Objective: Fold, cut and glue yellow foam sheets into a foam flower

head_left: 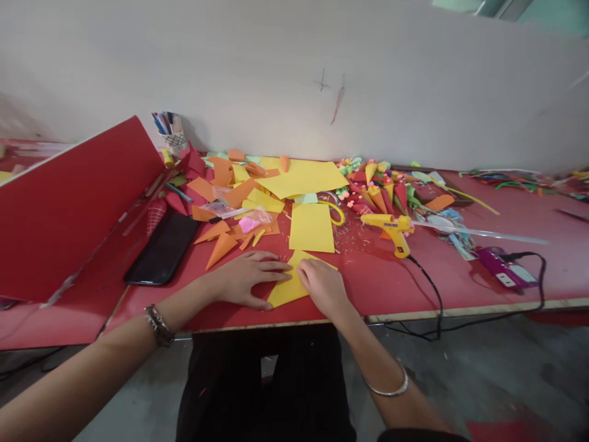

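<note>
A yellow paper piece [286,288] lies near the front edge of the red table [396,288]. My left hand [248,277] lies flat with fingers spread, its fingertips on the paper's left edge. My right hand [322,285] rests on the paper's right side, fingers curled down and pressing on it. A yellow paper rectangle [311,227] lies just behind both hands.
A black phone [162,248] lies at left beside a raised red board [69,205]. Orange and yellow paper scraps [239,190] sit behind, with a pen cup [171,136]. At right are a yellow glue gun [392,228] with cord, paper cones [377,190] and a purple power strip [501,270].
</note>
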Demonstrator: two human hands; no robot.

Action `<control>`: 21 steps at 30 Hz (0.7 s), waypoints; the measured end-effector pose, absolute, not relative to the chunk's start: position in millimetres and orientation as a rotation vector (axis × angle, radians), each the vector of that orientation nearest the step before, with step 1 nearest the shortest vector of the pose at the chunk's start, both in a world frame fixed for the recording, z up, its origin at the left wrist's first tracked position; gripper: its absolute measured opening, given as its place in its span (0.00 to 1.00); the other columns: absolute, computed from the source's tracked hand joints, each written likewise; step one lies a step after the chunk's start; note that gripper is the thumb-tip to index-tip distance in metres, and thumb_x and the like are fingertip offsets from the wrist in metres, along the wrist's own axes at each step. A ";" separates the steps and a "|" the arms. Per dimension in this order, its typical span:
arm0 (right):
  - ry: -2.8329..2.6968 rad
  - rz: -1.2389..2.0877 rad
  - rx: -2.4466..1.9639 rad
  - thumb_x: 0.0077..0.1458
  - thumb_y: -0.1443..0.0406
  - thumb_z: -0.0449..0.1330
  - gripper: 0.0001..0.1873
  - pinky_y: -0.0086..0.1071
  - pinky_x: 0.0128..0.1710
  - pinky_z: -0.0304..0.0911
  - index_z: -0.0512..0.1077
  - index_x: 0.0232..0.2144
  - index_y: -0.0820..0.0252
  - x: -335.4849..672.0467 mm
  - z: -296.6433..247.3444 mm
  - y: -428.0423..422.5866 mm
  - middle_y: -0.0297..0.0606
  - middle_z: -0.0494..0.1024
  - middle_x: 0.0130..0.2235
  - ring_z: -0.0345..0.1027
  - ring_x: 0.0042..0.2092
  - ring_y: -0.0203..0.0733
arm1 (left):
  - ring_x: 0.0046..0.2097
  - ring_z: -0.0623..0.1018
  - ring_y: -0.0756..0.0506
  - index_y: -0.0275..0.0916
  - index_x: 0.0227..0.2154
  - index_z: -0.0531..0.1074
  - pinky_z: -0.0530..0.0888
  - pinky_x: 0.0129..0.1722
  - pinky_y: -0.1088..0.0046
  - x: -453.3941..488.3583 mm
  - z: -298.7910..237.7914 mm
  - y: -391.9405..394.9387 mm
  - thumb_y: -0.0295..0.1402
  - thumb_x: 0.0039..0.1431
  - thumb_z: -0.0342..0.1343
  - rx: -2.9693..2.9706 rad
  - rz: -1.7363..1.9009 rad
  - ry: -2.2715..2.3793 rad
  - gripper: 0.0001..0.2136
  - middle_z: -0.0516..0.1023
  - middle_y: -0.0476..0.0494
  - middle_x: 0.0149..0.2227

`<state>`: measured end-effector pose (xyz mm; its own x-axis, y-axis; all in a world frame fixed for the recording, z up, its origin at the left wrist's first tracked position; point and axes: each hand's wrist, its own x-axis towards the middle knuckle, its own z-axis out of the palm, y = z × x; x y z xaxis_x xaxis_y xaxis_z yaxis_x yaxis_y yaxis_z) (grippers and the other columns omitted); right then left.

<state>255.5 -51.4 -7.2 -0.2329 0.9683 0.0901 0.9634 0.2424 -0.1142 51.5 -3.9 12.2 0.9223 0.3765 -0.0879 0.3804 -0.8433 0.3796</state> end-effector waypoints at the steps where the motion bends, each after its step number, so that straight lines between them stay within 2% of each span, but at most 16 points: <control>1: -2.351 0.043 -1.843 0.57 0.64 0.47 0.09 0.27 0.25 0.52 0.66 0.28 0.58 256.0 -7.3 -51.5 0.34 0.72 0.29 0.65 0.31 0.37 | 0.58 0.53 0.39 0.48 0.55 0.53 0.51 0.55 0.61 51.3 12.1 -3.2 0.49 0.48 0.51 2.683 -0.022 0.545 0.31 0.55 0.52 0.59; 3: -2.333 -0.023 -1.778 0.56 0.64 0.49 0.08 0.28 0.28 0.55 0.67 0.31 0.59 257.5 -6.0 -53.4 0.37 0.72 0.31 0.65 0.34 0.39 | 0.58 0.53 0.39 0.48 0.56 0.53 0.51 0.56 0.60 50.8 11.7 -2.4 0.50 0.46 0.51 2.677 -0.034 0.539 0.33 0.55 0.52 0.59; 5: -2.321 -0.140 -1.618 0.55 0.66 0.49 0.08 0.31 0.36 0.58 0.67 0.35 0.60 259.2 -3.3 -58.6 0.40 0.71 0.36 0.63 0.39 0.42 | 0.58 0.53 0.38 0.48 0.56 0.52 0.51 0.56 0.60 50.2 11.0 -2.3 0.50 0.46 0.52 2.667 -0.043 0.547 0.33 0.54 0.52 0.59; 8: -2.402 -0.162 -1.259 0.55 0.69 0.49 0.11 0.37 0.46 0.55 0.68 0.39 0.59 259.5 0.7 -73.0 0.41 0.70 0.41 0.60 0.43 0.42 | 0.58 0.52 0.37 0.49 0.56 0.51 0.51 0.55 0.59 49.3 10.3 -2.9 0.49 0.46 0.52 2.647 -0.058 0.559 0.34 0.53 0.52 0.59; 12: -2.569 0.092 -0.959 0.54 0.66 0.50 0.13 0.36 0.47 0.54 0.67 0.42 0.59 252.0 1.0 -94.5 0.39 0.70 0.39 0.60 0.43 0.40 | 0.60 0.49 0.38 0.49 0.57 0.48 0.49 0.56 0.58 49.0 11.0 -3.5 0.48 0.47 0.52 2.619 -0.085 0.560 0.34 0.52 0.52 0.60; 16: -2.592 0.197 -0.972 0.54 0.66 0.49 0.17 0.36 0.48 0.54 0.65 0.45 0.61 244.9 0.1 -103.6 0.40 0.70 0.42 0.58 0.46 0.41 | 0.60 0.49 0.38 0.50 0.57 0.48 0.49 0.56 0.57 49.7 12.9 -4.2 0.47 0.46 0.53 2.604 -0.090 0.573 0.35 0.52 0.52 0.60; 21: -2.529 0.225 -1.042 0.50 0.61 0.52 0.18 0.38 0.47 0.56 0.67 0.44 0.59 253.3 -1.5 -101.9 0.41 0.69 0.43 0.58 0.47 0.43 | 0.60 0.49 0.38 0.50 0.57 0.48 0.50 0.56 0.56 50.2 14.6 -5.8 0.46 0.45 0.54 2.592 -0.062 0.578 0.35 0.53 0.50 0.59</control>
